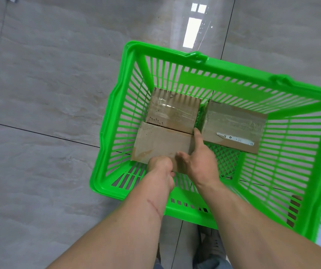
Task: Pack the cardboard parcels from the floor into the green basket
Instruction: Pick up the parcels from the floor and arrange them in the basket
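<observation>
- The green basket (299, 90) stands on the tiled floor (39, 94); three cardboard parcels lie inside it
- The near parcel (161, 142) sits at the near left of the basket, against the taped parcel (172, 111) behind it; the labelled parcel (231, 125) lies apart to the right
- The left hand (160, 166) has its grip curled over the near edge of the near parcel and holds it
- The right hand (200, 162) is not closed: its forefinger lies straight along the parcel's right side, thumb resting on the top face
- Both forearms reach down and forward over the near rim
- Judged handling: the parcels look stiff, light and flat-sided; taped faces may be slippery, so hold at opposite edges, not on the tape
- A further item outside the basket at the far right cannot be identified
</observation>
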